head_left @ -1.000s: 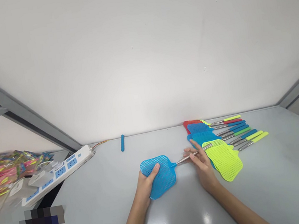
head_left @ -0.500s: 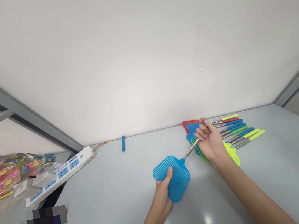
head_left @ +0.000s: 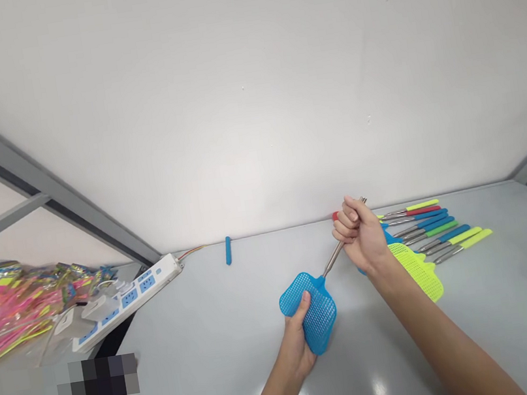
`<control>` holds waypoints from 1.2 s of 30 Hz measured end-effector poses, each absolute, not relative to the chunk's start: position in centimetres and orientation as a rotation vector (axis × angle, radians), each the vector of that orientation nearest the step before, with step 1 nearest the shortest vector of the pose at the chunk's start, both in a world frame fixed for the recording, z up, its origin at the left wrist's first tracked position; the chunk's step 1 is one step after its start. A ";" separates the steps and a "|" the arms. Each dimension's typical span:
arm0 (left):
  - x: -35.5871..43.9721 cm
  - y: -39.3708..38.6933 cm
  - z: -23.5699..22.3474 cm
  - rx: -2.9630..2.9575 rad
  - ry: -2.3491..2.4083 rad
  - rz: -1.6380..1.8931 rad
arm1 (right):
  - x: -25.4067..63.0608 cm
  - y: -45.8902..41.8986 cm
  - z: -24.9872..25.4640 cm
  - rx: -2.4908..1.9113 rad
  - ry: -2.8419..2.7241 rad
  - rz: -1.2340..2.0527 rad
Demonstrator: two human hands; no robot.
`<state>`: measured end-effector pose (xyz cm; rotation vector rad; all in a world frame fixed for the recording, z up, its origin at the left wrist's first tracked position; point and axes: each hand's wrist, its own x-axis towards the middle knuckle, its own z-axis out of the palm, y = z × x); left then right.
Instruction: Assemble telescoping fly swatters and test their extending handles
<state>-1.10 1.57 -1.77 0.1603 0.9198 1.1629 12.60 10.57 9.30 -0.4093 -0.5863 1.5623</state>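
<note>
A blue fly swatter (head_left: 318, 315) is held between my two hands above the grey table. My left hand (head_left: 300, 337) grips its perforated head, thumb on the upper face. Wrapped round its metal rod is my right hand (head_left: 360, 232), fingers closed in a fist; the rod's bare metal end sticks out above. Behind my right forearm lies a row of fly swatters with coloured grips, among them a yellow-green swatter (head_left: 418, 270); my arm hides part of them. A loose blue handle grip (head_left: 228, 250) lies by the wall, apart from both hands.
A white power strip (head_left: 130, 301) with plugged-in adapters lies along the table's left edge. Beyond it are colourful plastic-wrapped items (head_left: 17, 307). A white wall (head_left: 253, 126) rises behind the table (head_left: 206, 344), with a grey metal frame (head_left: 55, 195) at left.
My right hand has closed from a looser hold into a fist round the rod. The view has shifted slightly, so the table items appear further right. The blue swatter's head stays in my left hand.
</note>
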 end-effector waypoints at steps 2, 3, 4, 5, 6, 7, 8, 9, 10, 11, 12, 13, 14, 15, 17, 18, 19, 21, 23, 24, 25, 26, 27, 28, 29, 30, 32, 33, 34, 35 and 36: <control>-1.1 1.6 -1.8 0.155 0.921 1.164 | 12.5 10.4 9.4 -0.410 -0.600 1.570; -1.1 1.6 -1.8 0.156 0.921 1.163 | 12.5 10.3 9.5 -0.412 -0.608 1.572; -1.1 1.5 -1.9 0.156 0.921 1.162 | 12.4 10.2 9.5 -0.413 -0.615 1.573; -1.2 1.5 -1.9 0.157 0.918 1.156 | 12.4 10.1 9.6 -0.413 -0.622 1.577; -1.2 1.6 -1.9 0.157 0.914 1.149 | 12.5 10.0 9.6 -0.409 -0.626 1.582; -1.3 1.6 -2.0 0.155 0.910 1.141 | 12.5 9.9 9.7 -0.403 -0.629 1.588; -1.4 1.6 -2.0 0.150 0.908 1.131 | 12.6 9.9 9.7 -0.394 -0.628 1.594; -1.5 1.6 -2.0 0.145 0.904 1.118 | 12.8 9.9 9.6 -0.387 -0.627 1.601; -1.6 1.7 -2.1 0.142 0.898 1.107 | 12.9 9.9 9.6 -0.381 -0.625 1.606; -1.7 1.7 -2.1 0.141 0.888 1.099 | 13.1 9.9 9.6 -0.377 -0.623 1.611; -1.8 1.8 -2.1 0.143 0.877 1.094 | 13.4 9.9 9.5 -0.376 -0.623 1.615; -1.9 1.8 -2.0 0.149 0.862 1.087 | 13.6 10.0 9.5 -0.377 -0.623 1.619; -1.9 1.9 -1.9 0.156 0.848 1.082 | 13.9 10.0 9.5 -0.380 -0.623 1.622; -1.9 1.9 -1.7 0.164 0.835 1.079 | 14.2 10.1 9.5 -0.384 -0.623 1.624; -2.0 1.9 -1.3 0.182 0.806 1.078 | 14.8 10.2 9.5 -0.394 -0.621 1.627; -2.0 1.8 -1.1 0.193 0.787 1.083 | 15.1 10.3 9.6 -0.396 -0.619 1.627; -2.1 1.8 -0.8 0.206 0.764 1.092 | 15.4 10.4 9.6 -0.397 -0.614 1.627; -2.2 1.7 -0.4 0.241 0.716 1.113 | 15.9 10.5 9.8 -0.391 -0.601 1.624; -2.2 1.6 0.0 0.280 0.682 1.124 | 16.3 10.5 9.9 -0.387 -0.581 1.616; -2.2 1.6 0.2 0.300 0.674 1.129 | 16.5 10.5 9.9 -0.388 -0.571 1.609; -2.2 1.5 0.3 0.320 0.671 1.132 | 16.6 10.5 10.0 -0.391 -0.561 1.603; -2.2 1.5 0.4 0.338 0.672 1.132 | 16.7 10.5 10.0 -0.394 -0.553 1.596; -2.2 1.5 0.5 0.353 0.675 1.133 | 16.8 10.5 10.0 -0.397 -0.546 1.591; -2.1 1.6 0.6 0.366 0.680 1.132 | 16.9 10.5 10.0 -0.398 -0.539 1.587; -2.1 1.5 0.7 0.377 0.687 1.127 | 17.0 10.5 9.9 -0.397 -0.532 1.584; -2.1 1.5 0.7 0.386 0.695 1.122 | 17.0 10.5 9.9 -0.396 -0.526 1.584; -2.0 1.5 0.8 0.404 0.711 1.123 | 17.0 10.6 9.8 -0.396 -0.510 1.587; -2.0 1.4 0.7 0.413 0.719 1.126 | 16.9 10.6 9.7 -0.398 -0.501 1.589; -1.9 1.3 0.7 0.423 0.727 1.133 | 16.9 10.6 9.7 -0.401 -0.489 1.588; -1.8 1.2 0.6 0.434 0.737 1.145 | 16.9 10.7 9.7 -0.402 -0.475 1.586; -1.7 1.1 0.5 0.446 0.751 1.157 | 16.9 10.7 9.6 -0.402 -0.460 1.582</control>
